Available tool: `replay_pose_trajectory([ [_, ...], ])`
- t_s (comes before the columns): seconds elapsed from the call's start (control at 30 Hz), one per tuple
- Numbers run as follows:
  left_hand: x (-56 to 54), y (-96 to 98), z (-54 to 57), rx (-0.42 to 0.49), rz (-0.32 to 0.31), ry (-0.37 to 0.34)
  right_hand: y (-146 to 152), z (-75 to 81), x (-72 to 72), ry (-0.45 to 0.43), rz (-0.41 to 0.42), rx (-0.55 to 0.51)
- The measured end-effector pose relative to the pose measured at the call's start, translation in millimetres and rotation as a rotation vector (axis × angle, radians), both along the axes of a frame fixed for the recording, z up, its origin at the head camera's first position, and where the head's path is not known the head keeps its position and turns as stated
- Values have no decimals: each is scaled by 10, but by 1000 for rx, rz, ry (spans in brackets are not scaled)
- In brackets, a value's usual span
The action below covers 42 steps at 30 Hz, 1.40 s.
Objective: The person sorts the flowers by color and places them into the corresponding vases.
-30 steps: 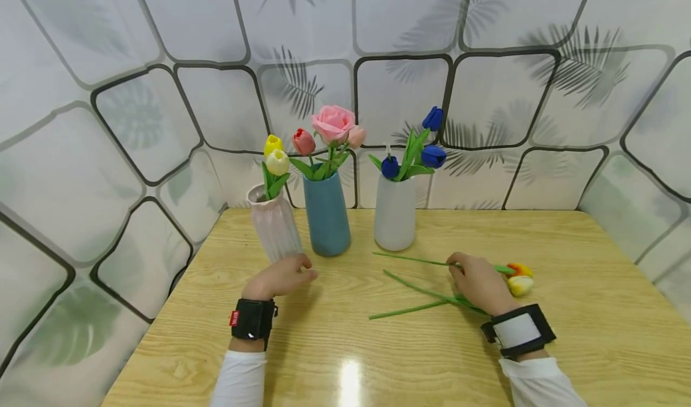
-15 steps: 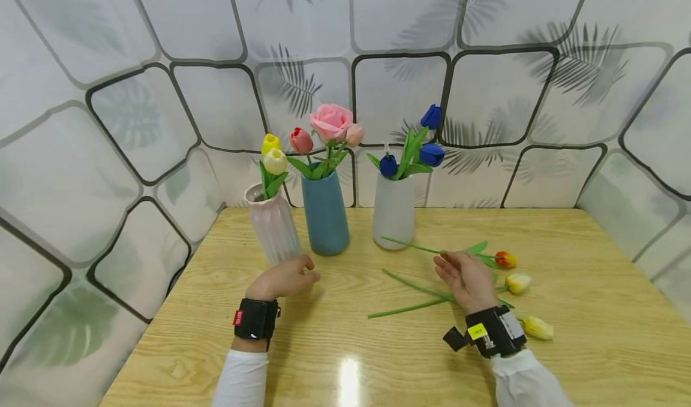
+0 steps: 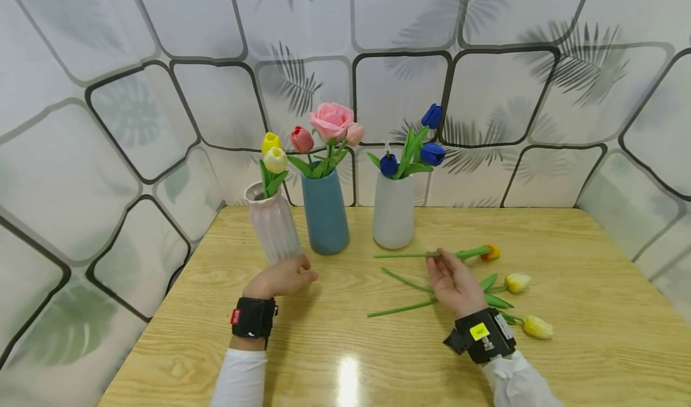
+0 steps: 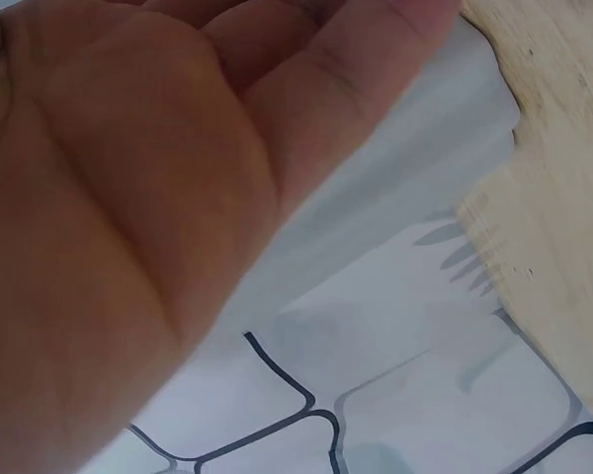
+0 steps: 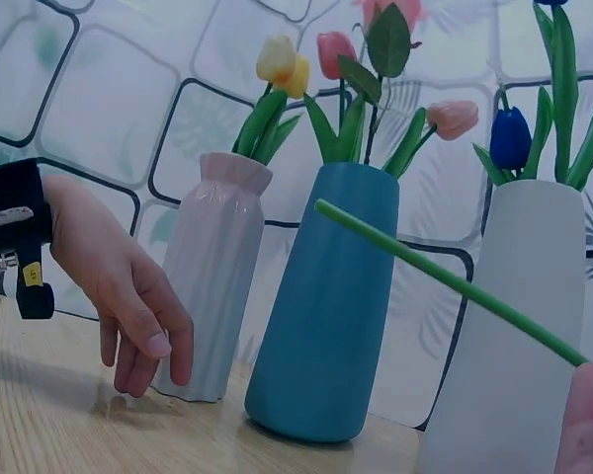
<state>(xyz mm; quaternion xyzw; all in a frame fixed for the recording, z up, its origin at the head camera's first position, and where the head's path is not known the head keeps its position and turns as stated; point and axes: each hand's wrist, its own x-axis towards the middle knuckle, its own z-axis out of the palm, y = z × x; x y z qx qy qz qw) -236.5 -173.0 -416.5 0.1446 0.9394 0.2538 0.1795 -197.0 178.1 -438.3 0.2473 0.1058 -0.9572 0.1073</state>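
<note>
My right hand [image 3: 456, 287] pinches the green stem of an orange tulip [image 3: 490, 252], which is lifted slightly at the right of the table. In the right wrist view that stem [image 5: 455, 281] slants across, with one fingertip [image 5: 583, 420] at its lower end. Two pale yellow tulips, one [image 3: 518, 283] farther back and one [image 3: 537, 327] nearer, lie partly hidden behind the right hand and wrist. My left hand [image 3: 282, 277] hangs with loosely bent fingers by the foot of a pinkish ribbed vase [image 3: 272, 227]; whether it touches the vase I cannot tell.
The pinkish vase holds yellow and cream tulips [image 3: 276, 160]. Beside it stands a teal vase [image 3: 326, 215] with a pink rose [image 3: 332, 121] and tulips, then a white vase [image 3: 393, 215] with blue tulips [image 3: 432, 154]. A patterned curtain [image 3: 502, 101] backs the wooden table [image 3: 302, 359].
My right hand has turned palm-up and shifted left, now pinching the orange tulip's stem and drawing the flower leftward, away from the yellow ones. My left hand has stayed almost still.
</note>
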Motion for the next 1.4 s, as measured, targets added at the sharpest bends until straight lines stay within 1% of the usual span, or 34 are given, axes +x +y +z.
replay_pose_trajectory([
  [0.1, -14, -94, -3, 0, 12, 0, -13, -4, 12, 67, 2, 42],
  [0.23, -28, -285, -5, 3, 35, -6, -50, 10, 32, 150, 16, 115],
  [0.33, -20, -438, 20, 11, 58, -37, -82, 23, 45, 227, 23, 141],
  [0.4, -7, -529, 45, 4, 84, -56, -102, 34, 58, 294, 20, 158],
  [0.53, 34, -686, 92, -32, 195, -69, -158, 86, 76, 406, -2, 224],
  [0.63, 54, -744, 110, -10, 278, -64, -213, 138, 98, 461, -35, 331],
  [0.73, 41, -748, 98, 66, 319, -52, -301, 181, 130, 501, -110, 479],
  [0.8, 14, -735, 76, 129, 323, -33, -380, 197, 145, 530, -193, 611],
  [0.87, -15, -716, 52, 188, 325, -10, -465, 204, 151, 572, -294, 766],
  [0.93, -45, -695, 28, 221, 315, 19, -543, 203, 151, 635, -395, 917],
  [1.03, -84, -667, -11, 260, 298, 50, -649, 200, 154, 779, -515, 1089],
  [1.13, -107, -652, -47, 274, 268, 63, -766, 203, 166, 945, -585, 1174],
  [1.17, -111, -646, -57, 277, 263, 63, -809, 208, 171, 985, -603, 1199],
  [1.27, -114, -635, -76, 277, 257, 63, -941, 232, 176, 1087, -645, 1268],
  [1.4, -107, -629, -65, 275, 262, 69, -1109, 315, 143, 1189, -668, 1349],
])
